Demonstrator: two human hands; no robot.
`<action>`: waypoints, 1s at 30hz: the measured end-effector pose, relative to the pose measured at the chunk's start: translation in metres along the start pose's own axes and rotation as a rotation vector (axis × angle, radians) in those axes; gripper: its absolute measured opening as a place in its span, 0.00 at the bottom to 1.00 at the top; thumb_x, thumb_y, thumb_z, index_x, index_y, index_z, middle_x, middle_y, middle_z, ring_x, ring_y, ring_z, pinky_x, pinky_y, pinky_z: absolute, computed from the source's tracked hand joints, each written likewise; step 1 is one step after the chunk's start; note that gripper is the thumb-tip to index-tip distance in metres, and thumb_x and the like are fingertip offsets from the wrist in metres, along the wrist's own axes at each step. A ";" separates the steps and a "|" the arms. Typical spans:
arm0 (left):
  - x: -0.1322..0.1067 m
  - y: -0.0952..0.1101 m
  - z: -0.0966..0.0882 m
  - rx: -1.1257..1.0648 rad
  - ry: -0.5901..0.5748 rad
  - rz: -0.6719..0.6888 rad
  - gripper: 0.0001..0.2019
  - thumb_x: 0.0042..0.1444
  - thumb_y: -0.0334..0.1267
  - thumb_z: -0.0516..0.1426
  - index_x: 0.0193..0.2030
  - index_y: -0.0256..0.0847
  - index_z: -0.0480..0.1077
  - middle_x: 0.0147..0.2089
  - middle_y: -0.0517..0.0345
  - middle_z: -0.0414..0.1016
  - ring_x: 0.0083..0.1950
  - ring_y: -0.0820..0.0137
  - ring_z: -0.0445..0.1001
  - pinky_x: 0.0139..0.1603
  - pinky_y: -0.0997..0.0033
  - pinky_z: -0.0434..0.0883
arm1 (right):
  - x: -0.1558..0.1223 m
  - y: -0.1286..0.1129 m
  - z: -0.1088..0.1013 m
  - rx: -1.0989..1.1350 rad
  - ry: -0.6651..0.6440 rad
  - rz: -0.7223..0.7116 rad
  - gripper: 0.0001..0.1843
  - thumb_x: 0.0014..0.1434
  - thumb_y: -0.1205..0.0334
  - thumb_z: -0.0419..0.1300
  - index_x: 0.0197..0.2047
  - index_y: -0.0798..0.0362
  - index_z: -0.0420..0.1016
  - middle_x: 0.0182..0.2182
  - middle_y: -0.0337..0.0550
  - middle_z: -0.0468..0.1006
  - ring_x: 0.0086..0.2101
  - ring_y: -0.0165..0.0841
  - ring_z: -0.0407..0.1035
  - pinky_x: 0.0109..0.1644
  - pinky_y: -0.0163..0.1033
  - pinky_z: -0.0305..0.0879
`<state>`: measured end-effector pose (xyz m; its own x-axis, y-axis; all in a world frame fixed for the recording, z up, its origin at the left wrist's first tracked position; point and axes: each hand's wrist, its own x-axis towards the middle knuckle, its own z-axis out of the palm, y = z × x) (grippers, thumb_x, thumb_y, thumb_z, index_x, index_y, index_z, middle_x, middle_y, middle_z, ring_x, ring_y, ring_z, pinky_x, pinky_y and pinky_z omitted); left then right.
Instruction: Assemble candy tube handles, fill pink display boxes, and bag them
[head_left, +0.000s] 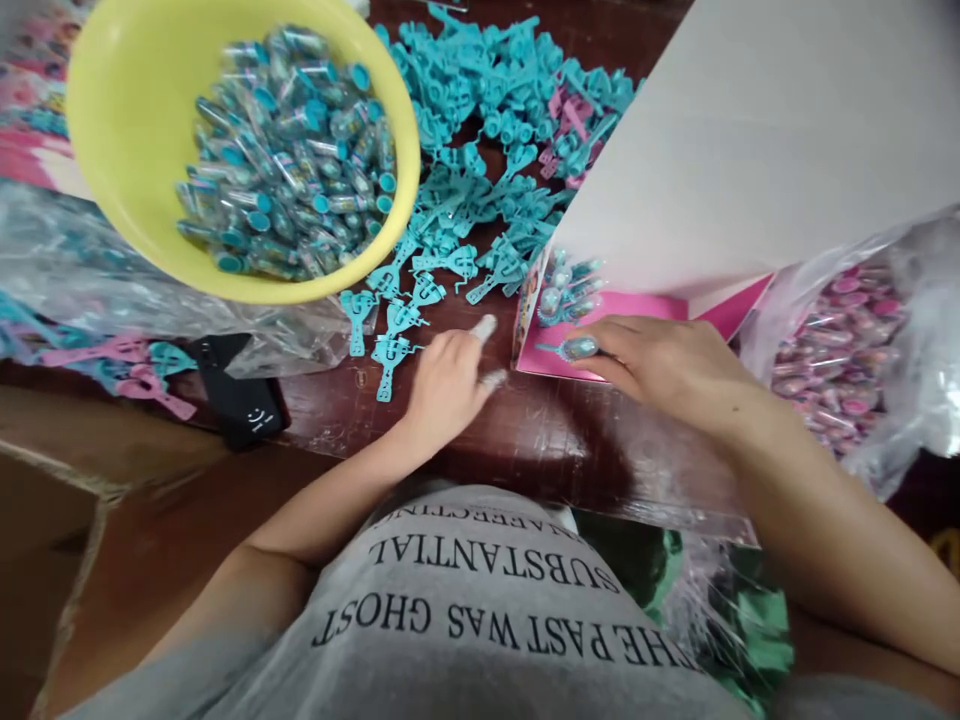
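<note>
I have the right hand (pixel 667 365) palm down over the near edge of the pink box (pixel 652 305), wrist roughly straight, forearm slanting in from lower right. Its fingers are clamped on one teal toy (pixel 579 347), gripped at its right end; toy lies about level, narrow end to the left, within the box's outline near the front edge. Can't tell if it touches the box floor. More toys (pixel 566 290) sit just beyond, along the left wall; white lid (pixel 795 130) rises behind. Left hand (pixel 446 385) is back up, elbow bent, forearm rising from lower left, low by the bench (pixel 570 450); contact unclear. Its thumb and index stand apart, pale-covered tips toward the box. Teal clips (pixel 390 365) are just beside it, pile spreading away. Yellow bowl (pixel 135 130) of vials (pixel 300 150) far left, phone (pixel 244 400) nearer, bag (pixel 930 350) of pink vials (pixel 847 350) right of the box.
</note>
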<state>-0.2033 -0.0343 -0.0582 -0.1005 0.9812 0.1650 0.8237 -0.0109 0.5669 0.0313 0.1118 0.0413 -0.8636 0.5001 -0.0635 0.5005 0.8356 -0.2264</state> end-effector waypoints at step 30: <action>-0.055 -0.049 -0.064 -0.777 0.202 -0.511 0.20 0.66 0.53 0.63 0.55 0.40 0.77 0.30 0.61 0.76 0.28 0.74 0.71 0.32 0.75 0.72 | 0.009 -0.034 0.012 -0.235 0.375 0.058 0.22 0.71 0.44 0.60 0.62 0.45 0.78 0.57 0.56 0.78 0.53 0.55 0.70 0.51 0.59 0.72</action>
<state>-0.2738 -0.0998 -0.0434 -0.5004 0.8516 -0.1560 0.0591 0.2133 0.9752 0.0060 0.0851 0.0368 -0.7740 0.5589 0.2974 0.5847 0.8112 -0.0028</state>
